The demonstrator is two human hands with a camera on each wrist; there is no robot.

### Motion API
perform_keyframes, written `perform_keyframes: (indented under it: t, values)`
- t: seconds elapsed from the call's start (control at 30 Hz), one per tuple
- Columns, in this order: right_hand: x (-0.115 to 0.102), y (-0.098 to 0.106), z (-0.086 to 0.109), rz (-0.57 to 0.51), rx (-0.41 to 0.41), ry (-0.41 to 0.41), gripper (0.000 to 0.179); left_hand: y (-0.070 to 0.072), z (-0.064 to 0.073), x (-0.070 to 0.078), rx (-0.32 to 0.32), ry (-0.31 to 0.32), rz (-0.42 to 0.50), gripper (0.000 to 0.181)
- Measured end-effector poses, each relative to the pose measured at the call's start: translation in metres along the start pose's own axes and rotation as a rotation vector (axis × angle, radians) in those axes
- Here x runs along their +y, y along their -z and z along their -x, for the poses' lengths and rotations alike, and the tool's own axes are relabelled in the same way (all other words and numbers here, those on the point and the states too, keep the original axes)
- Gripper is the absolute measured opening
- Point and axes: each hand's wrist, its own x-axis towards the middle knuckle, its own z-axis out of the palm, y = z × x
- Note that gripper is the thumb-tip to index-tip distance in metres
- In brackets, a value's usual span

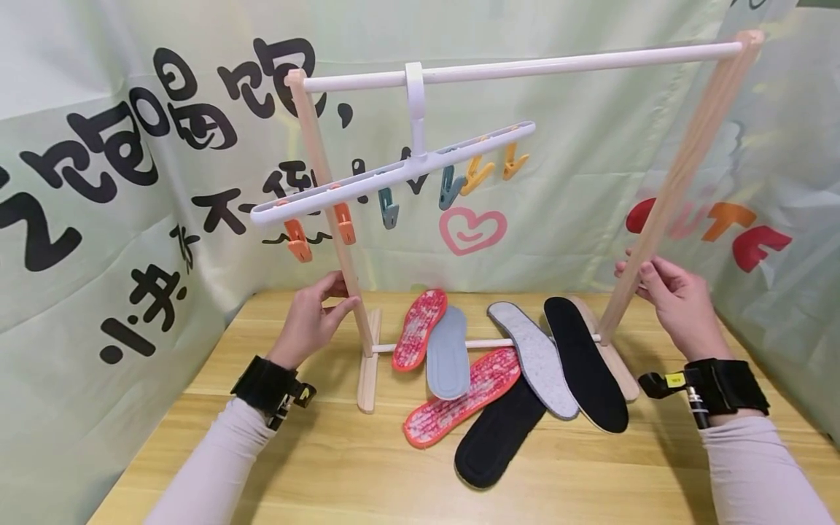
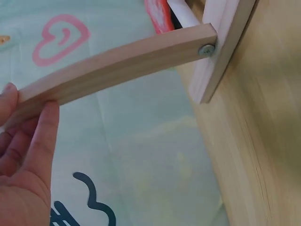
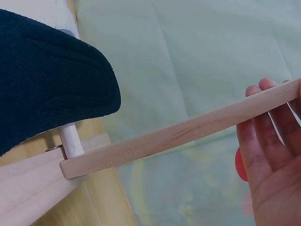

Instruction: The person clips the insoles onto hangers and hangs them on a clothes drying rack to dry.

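Pale wooden rack (image 1: 577,64) is standing btwn the hands, L hand (image 1: 308,321) pinching the L post (image 1: 347,270) low down w/ thumb & fingers, R hand (image 1: 679,302) pinching the R post (image 1: 676,179) a bit above its foot. White hanger (image 1: 394,173) is hanging off the top bar, above & btwn both hands, nearer the L; its coloured pegs (image 1: 388,210) are holding nothing. Six insoles, incl. a red one (image 1: 420,328) & a black one (image 1: 584,364), are lying on the table (image 1: 315,474) btwn the hands, some overlapping the lower bar. Step looks like steadying/positioning the rack; next move prob. calls for keeping it level, then easing off both posts evenly.
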Motion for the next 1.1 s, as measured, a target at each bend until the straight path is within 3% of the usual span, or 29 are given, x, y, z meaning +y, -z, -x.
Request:
perform_keyframes:
  t: [0.37,0.7,0.97,1.1]
  values:
    - [0.001,0.001,0.011,0.139,0.031,-0.021,0.043,0.000,-0.013,-0.014,-0.060,0.036,0.052,0.033]
    - [-0.002,0.000,0.022,0.150,0.070,-0.003,0.040,-0.002,-0.021,-0.022,-0.114,0.092,0.079,0.039]
    - [-0.006,0.000,0.024,0.283,0.085,-0.004,0.041,-0.006,-0.029,-0.028,-0.093,0.075,0.139,0.038]
    - [-0.008,0.000,0.022,0.296,0.077,-0.005,0.042,-0.004,-0.031,-0.027,-0.085,0.087,0.136,0.034]
